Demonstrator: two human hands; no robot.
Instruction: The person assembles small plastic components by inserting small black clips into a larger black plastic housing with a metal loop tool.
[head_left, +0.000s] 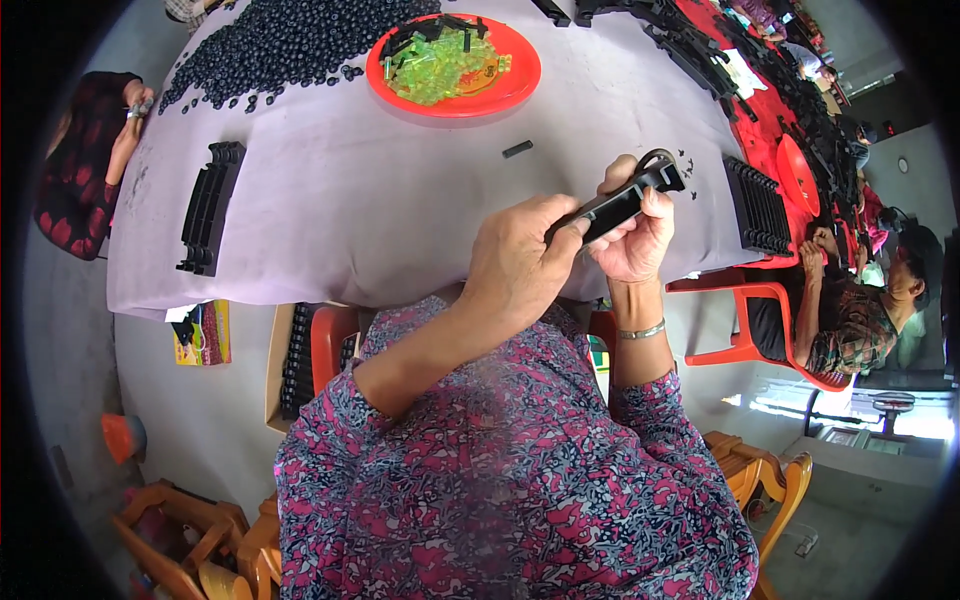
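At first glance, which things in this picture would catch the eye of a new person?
Probably the round red tray of green and black pieces at the far side of the grey table, beside a heap of black beads. Nearer, at centre, the left hand and right hand grip a long black plastic part between them.

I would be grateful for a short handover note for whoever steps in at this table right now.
Left hand: closed over the near end of a long black plastic strip, held above the table edge.
Right hand: grip on the far part of the same strip, thumb on top near its hooked end.
On the purple-covered table: a red plate with clear green pieces and black bits, a heap of small black round parts, a stack of black strips at left, another at right, one loose black piece.
Done: stacks suggest finished strips.
Left: the strip in hand; the heap and plate are far from used up.
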